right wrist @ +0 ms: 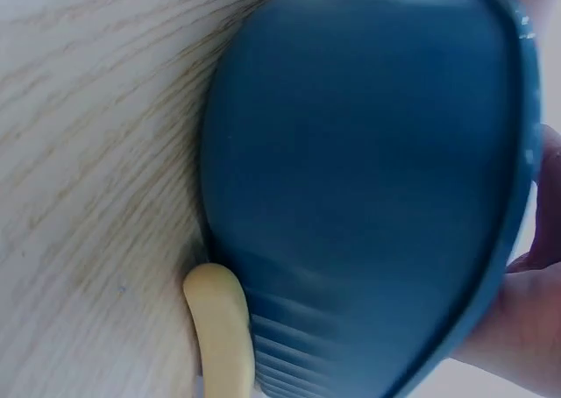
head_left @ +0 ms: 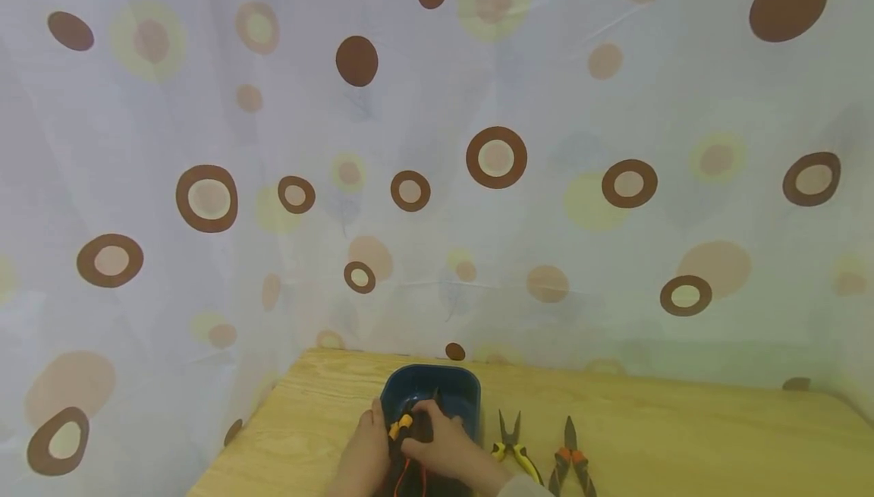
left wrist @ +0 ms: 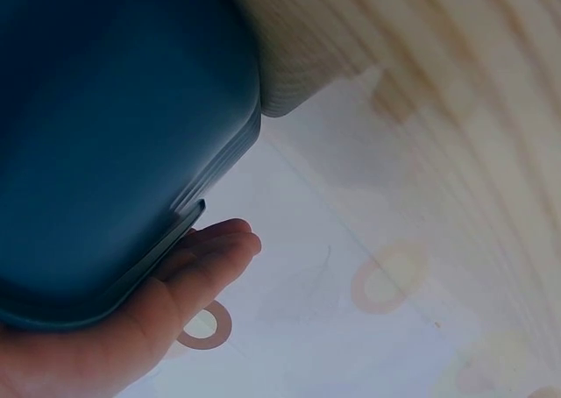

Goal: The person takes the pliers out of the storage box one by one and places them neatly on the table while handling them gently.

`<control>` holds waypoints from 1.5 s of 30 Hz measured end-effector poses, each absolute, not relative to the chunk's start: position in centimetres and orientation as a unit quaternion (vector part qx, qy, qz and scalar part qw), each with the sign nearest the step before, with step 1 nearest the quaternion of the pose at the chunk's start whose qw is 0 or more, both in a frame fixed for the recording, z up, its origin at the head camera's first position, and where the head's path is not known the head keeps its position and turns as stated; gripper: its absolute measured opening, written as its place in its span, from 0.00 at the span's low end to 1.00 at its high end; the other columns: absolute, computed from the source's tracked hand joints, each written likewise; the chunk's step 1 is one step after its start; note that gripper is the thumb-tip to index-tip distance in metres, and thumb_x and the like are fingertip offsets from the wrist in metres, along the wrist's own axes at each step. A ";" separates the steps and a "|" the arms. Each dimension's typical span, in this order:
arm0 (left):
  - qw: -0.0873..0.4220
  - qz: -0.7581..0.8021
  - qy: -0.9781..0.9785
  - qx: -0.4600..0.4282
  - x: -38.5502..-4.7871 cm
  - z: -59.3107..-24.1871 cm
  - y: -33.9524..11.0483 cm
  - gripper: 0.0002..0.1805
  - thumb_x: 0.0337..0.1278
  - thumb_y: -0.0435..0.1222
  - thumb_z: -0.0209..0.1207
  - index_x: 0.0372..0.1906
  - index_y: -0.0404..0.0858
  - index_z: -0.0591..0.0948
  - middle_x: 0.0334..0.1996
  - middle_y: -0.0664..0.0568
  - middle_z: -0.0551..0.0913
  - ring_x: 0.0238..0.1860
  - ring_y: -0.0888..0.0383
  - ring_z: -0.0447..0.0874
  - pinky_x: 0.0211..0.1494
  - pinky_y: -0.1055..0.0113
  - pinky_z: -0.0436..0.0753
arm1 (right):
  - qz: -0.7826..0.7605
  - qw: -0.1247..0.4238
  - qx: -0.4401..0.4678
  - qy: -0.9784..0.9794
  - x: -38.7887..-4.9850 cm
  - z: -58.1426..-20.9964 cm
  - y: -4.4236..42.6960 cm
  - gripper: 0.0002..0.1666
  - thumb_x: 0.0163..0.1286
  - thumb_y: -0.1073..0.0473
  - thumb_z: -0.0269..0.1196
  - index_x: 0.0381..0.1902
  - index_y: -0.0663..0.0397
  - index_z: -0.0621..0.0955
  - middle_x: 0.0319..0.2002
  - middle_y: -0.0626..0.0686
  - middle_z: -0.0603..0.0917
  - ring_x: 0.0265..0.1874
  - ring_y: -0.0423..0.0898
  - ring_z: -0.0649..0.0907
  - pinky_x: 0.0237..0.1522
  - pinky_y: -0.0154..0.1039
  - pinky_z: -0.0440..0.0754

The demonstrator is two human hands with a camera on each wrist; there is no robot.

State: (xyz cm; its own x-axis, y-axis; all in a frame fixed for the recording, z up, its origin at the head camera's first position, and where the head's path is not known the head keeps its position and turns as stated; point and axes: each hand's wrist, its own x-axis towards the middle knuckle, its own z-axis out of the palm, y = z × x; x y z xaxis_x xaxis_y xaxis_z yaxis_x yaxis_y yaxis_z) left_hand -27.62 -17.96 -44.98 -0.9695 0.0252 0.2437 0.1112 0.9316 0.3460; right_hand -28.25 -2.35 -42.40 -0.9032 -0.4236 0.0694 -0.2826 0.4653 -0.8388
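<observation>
A deep blue plastic bin (head_left: 471,383) stands on the wooden table with dark tools inside, one showing a yellow-orange part (head_left: 400,426). My left hand (head_left: 365,448) rests against the bin's left side. In the left wrist view its straight fingers (left wrist: 206,271) lie along the outside of the rim; the thumb is hidden. Reaching over the bin from the right is my right hand (head_left: 444,444), thumb and forefinger bent around a dark shape. Whether they grip it is unclear. In the right wrist view the bin wall (right wrist: 368,179) hides those fingertips.
Right of the bin lie long-nose pliers (head_left: 517,451) with yellow-and-black handles, their handle (right wrist: 219,328) close to the bin wall. Farther right are pliers (head_left: 570,455) with orange-and-black handles. Behind the wooden table (head_left: 649,421) hangs a circle-patterned curtain (head_left: 437,102).
</observation>
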 end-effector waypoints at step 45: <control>0.164 -0.166 -0.970 -0.065 -27.7 -45.7 -18.1 0.37 0.39 0.18 0.62 0.61 0.15 0.63 0.43 0.28 0.74 0.41 0.40 0.80 0.38 0.54 0.84 | -0.490 0.032 -0.220 0.843 -23.6 -39.8 6.2 0.37 0.61 0.48 0.67 0.66 0.46 0.66 0.48 0.70 0.65 0.33 0.55 0.74 0.27 0.47 0.75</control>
State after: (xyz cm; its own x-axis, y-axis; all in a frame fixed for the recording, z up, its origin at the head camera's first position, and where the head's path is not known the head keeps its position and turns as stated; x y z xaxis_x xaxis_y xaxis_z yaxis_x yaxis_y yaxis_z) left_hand -27.73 -18.15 -45.68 -0.9379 0.0707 0.3396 0.1798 0.9363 0.3017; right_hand -23.62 6.22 -39.82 -0.9015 -0.4018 0.1609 -0.3386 0.4233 -0.8403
